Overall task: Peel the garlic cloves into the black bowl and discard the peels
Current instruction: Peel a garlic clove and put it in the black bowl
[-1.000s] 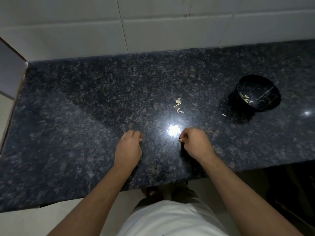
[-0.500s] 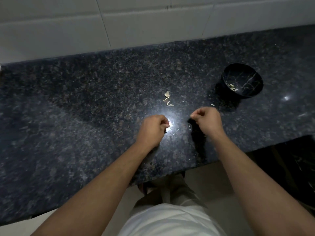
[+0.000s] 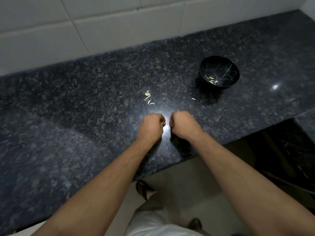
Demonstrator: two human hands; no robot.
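Note:
My left hand (image 3: 151, 127) and my right hand (image 3: 183, 126) are close together just above the dark granite counter (image 3: 85, 108), both with curled fingers. A small pale garlic clove (image 3: 164, 124) shows at my left fingertips, and my right fingertips pinch at it from the other side; most of it is hidden. The black bowl (image 3: 219, 62) stands to the far right of my hands with several pale garlic pieces (image 3: 212, 80) inside. A few loose peels (image 3: 148, 97) lie on the counter beyond my hands, and one pale scrap (image 3: 193, 99) lies near the bowl.
A white tiled wall (image 3: 119, 23) runs behind the counter. The counter's front edge (image 3: 170, 167) is just below my wrists, with floor and my sandalled foot (image 3: 143, 189) beneath. A dark lower opening (image 3: 281, 159) sits at the right.
My hands have come closer together, now almost touching, and sit a little nearer the front edge. The camera view has shifted, so the bowl appears further up and right.

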